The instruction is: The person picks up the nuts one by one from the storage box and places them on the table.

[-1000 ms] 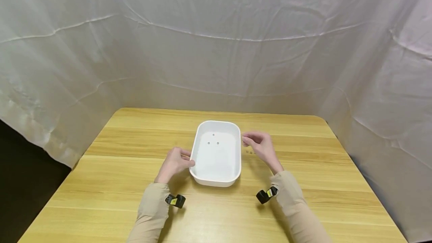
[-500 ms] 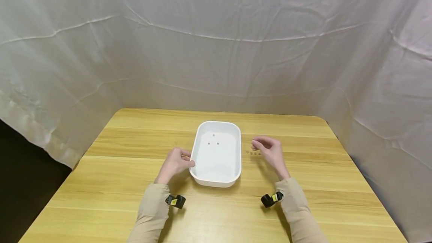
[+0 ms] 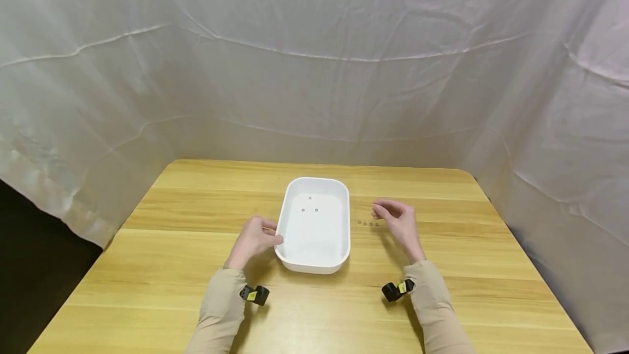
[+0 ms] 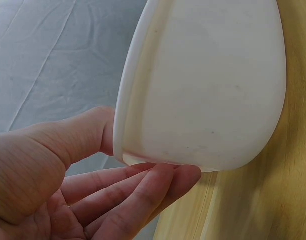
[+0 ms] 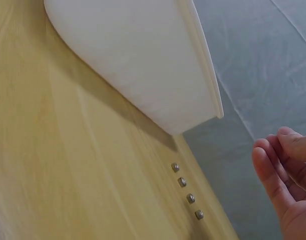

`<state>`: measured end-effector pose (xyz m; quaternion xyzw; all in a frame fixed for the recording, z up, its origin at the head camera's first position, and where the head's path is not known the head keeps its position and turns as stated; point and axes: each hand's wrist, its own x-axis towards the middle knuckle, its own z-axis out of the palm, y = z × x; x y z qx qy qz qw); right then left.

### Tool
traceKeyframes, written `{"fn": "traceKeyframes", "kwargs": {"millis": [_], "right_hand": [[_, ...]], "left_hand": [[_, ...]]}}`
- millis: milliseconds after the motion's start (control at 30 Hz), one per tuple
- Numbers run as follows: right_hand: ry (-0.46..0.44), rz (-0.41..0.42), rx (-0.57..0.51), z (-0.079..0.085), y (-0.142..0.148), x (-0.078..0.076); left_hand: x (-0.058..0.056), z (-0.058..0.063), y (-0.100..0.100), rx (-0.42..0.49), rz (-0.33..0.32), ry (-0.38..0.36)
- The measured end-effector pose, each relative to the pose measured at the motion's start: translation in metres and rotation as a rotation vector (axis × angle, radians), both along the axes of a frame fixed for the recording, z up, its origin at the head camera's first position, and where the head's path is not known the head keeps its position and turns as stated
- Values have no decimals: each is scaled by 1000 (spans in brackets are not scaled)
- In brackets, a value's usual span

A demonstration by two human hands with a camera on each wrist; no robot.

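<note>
A white rectangular tray [image 3: 314, 242] with rounded corners sits mid-table. My left hand [image 3: 251, 240] pinches its near left side, the thumb over the rim and the fingers [image 4: 142, 192] against the outer wall. Three tiny grey pieces [image 3: 316, 210] lie on the tray's floor, too small to make out. To the right of the tray, several small metal nuts [image 5: 182, 182] form a row on the wood. Just above the right end of that row hovers my right hand [image 3: 400, 225], its fingers loosely bent. I see nothing held between its thumb and fingertips.
The wooden tabletop [image 3: 147, 277] extends around the tray on every side. Pale grey cloth [image 3: 314, 97] hangs behind and at both sides. Each wrist carries a small black camera [image 3: 255, 294] below the hand.
My right hand has drawn back to the right from beside the tray's rim, and more of the row of nuts shows. My left hand and the tray have stayed in place.
</note>
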<state>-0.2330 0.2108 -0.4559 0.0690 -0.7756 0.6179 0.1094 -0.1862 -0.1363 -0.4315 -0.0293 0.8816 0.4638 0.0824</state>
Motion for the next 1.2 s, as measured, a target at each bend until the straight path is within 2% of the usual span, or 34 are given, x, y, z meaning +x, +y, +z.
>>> {"fn": "traceKeyframes", "kwargs": {"millis": [233, 400, 633, 900, 1200], "right_hand": [[-25, -33, -35, -7, 8, -2], [-62, -57, -23, -11, 13, -2], [-154, -113, -25, -20, 22, -3], [-134, -135, 194, -32, 29, -7], [-41, -110, 341, -39, 31, -6]], "left_hand": [[1, 0, 0, -7, -2, 2], [1, 0, 0, -7, 0, 2], [1, 0, 1, -3, -5, 4], [1, 0, 1, 2, 1, 3], [1, 0, 0, -1, -5, 6]]}}
